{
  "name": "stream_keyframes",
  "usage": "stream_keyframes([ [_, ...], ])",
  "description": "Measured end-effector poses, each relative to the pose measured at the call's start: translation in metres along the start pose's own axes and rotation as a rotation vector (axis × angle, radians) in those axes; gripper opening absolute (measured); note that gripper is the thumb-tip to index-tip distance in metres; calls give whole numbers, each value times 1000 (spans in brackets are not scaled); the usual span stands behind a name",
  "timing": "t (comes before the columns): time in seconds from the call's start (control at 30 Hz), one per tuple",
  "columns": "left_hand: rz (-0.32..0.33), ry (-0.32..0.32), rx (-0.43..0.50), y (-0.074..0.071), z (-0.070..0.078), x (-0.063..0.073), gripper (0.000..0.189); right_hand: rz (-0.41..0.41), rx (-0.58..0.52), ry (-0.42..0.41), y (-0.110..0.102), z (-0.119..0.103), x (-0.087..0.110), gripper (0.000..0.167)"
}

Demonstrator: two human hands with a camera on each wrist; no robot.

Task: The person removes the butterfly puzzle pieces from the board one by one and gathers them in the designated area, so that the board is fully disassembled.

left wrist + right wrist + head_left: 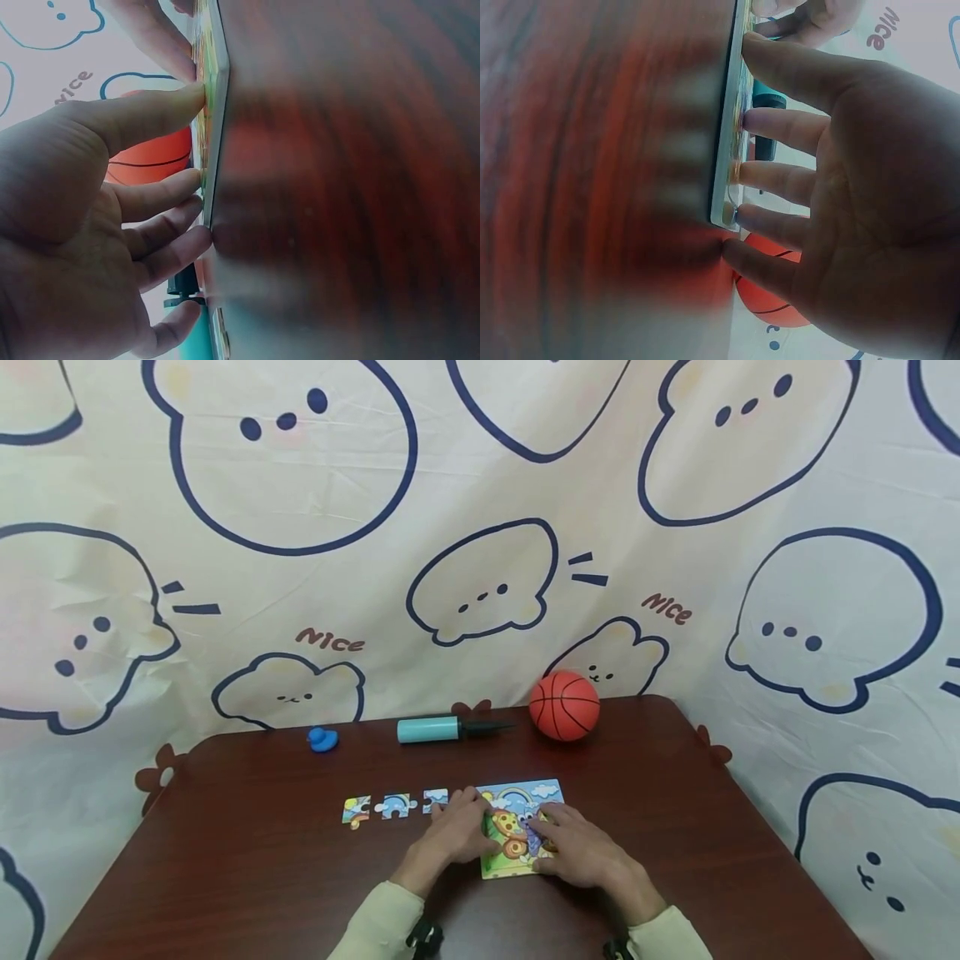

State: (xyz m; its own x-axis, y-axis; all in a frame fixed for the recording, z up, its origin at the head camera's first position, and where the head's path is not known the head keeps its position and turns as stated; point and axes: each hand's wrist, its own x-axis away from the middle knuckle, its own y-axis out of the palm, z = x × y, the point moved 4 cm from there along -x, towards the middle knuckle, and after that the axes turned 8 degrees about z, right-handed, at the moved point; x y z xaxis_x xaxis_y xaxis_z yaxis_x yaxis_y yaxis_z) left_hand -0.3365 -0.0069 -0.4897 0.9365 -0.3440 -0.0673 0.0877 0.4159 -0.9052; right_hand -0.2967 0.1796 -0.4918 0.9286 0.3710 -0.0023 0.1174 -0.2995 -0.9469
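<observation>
A colourful jigsaw puzzle board (536, 792) with cartoon animals and a rainbow lies flat on the dark wooden table. Its left side is under my left hand (459, 828), whose fingertips and thumb touch the picture and its edge. On the right side rests my right hand (583, 847), several fingertips pressing the surface and the little finger just off the board's edge in the right wrist view. Neither hand grips anything. Left of the board lie three loose puzzle pieces, a sun piece (356, 809), a rainbow piece (395, 806) and a cloud piece (434, 797), the last close to my left fingers.
Along the table's back edge sit a blue toy duck (322, 740), a teal hand pump (427, 729) with a black tip, and a red basketball (564, 706). A white curtain (480, 485) with cartoon bears hangs behind and beside the table (247, 860).
</observation>
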Motion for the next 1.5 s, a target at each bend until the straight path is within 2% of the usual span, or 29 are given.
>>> stream_keyframes([
  [0.43, 26, -32, 43, 1, -1, -4, 44, 3, 14, -11, 0, -2, 1, 60],
  [0.63, 55, -38, 112, 1, -2, -2, 26, -1, 15, -12, 0, -1, 1, 58],
  [0.8, 64, -17, 180, 0, -3, -1, 16, -1, 25, -13, 0, -2, 1, 59],
  [1.07, 58, 11, 205, -3, -5, -1, 15, -3, 29, -8, -1, -2, 0, 59],
  [1.3, 56, -3, 224, -7, -10, -2, 14, -5, 22, -4, -1, -2, 0, 58],
  [1.5, 92, -22, 251, -13, -13, 3, 13, 2, 26, 4, -1, -2, 0, 58],
])
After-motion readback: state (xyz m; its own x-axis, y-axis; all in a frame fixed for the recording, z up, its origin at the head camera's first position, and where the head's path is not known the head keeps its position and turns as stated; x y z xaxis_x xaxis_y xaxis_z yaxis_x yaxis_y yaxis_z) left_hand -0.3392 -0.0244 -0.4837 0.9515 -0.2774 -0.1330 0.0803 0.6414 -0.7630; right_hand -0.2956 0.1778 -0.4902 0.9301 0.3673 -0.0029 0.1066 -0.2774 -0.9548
